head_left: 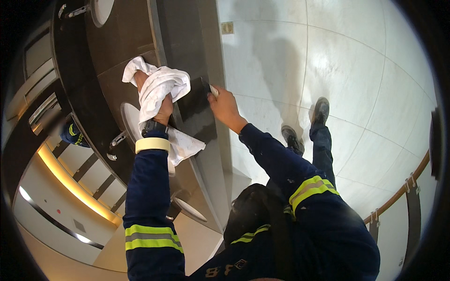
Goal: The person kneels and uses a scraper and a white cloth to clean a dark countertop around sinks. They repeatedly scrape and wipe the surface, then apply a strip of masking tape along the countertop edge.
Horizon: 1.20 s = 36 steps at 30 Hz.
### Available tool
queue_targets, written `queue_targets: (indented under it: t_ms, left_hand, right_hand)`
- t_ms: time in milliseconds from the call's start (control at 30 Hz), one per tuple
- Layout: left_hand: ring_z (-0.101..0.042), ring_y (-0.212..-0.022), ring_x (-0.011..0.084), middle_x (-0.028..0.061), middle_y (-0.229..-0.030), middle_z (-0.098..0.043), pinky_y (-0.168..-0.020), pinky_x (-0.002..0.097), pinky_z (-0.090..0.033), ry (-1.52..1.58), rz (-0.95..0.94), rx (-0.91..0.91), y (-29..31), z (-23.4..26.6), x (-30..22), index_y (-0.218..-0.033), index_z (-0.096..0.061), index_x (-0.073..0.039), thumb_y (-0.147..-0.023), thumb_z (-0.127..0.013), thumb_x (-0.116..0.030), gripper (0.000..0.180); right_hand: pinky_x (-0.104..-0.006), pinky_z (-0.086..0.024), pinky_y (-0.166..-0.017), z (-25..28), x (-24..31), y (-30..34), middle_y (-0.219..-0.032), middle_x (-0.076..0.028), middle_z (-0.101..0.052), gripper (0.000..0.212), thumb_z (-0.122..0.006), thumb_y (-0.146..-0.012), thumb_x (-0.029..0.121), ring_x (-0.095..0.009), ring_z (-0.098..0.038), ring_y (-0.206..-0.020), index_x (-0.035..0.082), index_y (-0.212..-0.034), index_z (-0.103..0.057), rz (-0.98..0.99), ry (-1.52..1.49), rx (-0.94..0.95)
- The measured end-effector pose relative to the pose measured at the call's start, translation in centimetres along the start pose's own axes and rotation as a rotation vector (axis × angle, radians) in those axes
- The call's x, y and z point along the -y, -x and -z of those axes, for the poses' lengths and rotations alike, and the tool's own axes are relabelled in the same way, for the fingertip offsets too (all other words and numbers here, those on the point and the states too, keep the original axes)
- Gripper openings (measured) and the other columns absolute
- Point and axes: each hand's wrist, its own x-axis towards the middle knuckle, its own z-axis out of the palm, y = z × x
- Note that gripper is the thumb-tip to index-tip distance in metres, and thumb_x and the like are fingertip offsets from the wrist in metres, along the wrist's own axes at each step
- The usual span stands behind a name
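My left hand [165,108] is wrapped in a white cloth [161,84] and closed on it, pressed at the front edge of the dark counter [117,44]; folds hide most of the fingers. A loose end of the cloth hangs below the wrist. Around the left forearm sit a black watch [153,126] and a pale yellow roll of tape [153,144]. To the right, my right hand [226,110] grips a scraper [214,91] with a pale handle. Its dark blade points at the counter's dark front panel [190,61], where smeared patches show.
Oval basins, one a white basin [129,117] beside my left wrist, are set in the counter. A chrome faucet [117,139] stands behind it. Along the left runs a mirror [75,187]. Light floor tiles [349,70] and a square drain [227,28] lie to the right.
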Motion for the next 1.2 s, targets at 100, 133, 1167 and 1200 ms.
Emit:
queue_targets:
  t_ms: [100,133,1167,1200]
  left_hand:
    - [-0.061,-0.118,0.0381,0.0248,-0.13,-0.062,-0.106,0.0409,-0.046,-0.05,-0.022,-0.017,0.6,0.2,0.5,-0.136,-0.052,0.006,-0.096,-0.061,-0.011,0.045]
    - [-0.061,-0.119,0.0383,0.0248,-0.13,-0.062,-0.106,0.0411,-0.046,-0.051,-0.076,-0.029,-0.2,-0.5,0.2,-0.137,-0.052,0.006,-0.096,-0.061,-0.011,0.045]
    - [-0.052,-0.116,0.0475,0.0296,-0.119,-0.054,-0.104,0.048,-0.042,0.162,0.127,0.056,-0.7,1.0,-0.8,-0.123,-0.053,0.005,-0.091,-0.062,-0.023,0.043]
    - [-0.052,-0.117,0.0466,0.0291,-0.12,-0.054,-0.105,0.0478,-0.042,0.179,0.125,0.067,-0.9,0.6,-0.6,-0.124,-0.053,0.005,-0.092,-0.061,-0.022,0.042]
  right_hand:
    - [-0.0503,-0.054,-0.087,1.2,0.5,-4.3,-0.102,-0.03,-0.072,0.033,-0.067,-0.093,0.023,-0.048,-0.068,-0.1,-0.003,-0.113,-0.07,-0.141,0.017,0.087]
    - [-0.0498,-0.054,-0.087,2.6,0.8,-6.0,-0.101,-0.03,-0.072,0.033,-0.067,-0.093,0.024,-0.048,-0.069,-0.1,-0.003,-0.112,-0.07,-0.219,-0.001,0.132]
    - [-0.0503,-0.053,-0.09,4.4,6.8,-12.5,-0.108,-0.029,-0.071,0.039,-0.065,-0.094,0.03,-0.048,-0.067,-0.104,-0.002,-0.118,-0.069,-0.116,0.017,-0.068]
    - [-0.0503,-0.053,-0.09,4.7,7.7,-14.4,-0.107,-0.03,-0.071,0.04,-0.065,-0.094,0.03,-0.048,-0.067,-0.103,-0.002,-0.117,-0.069,-0.107,0.029,-0.017]
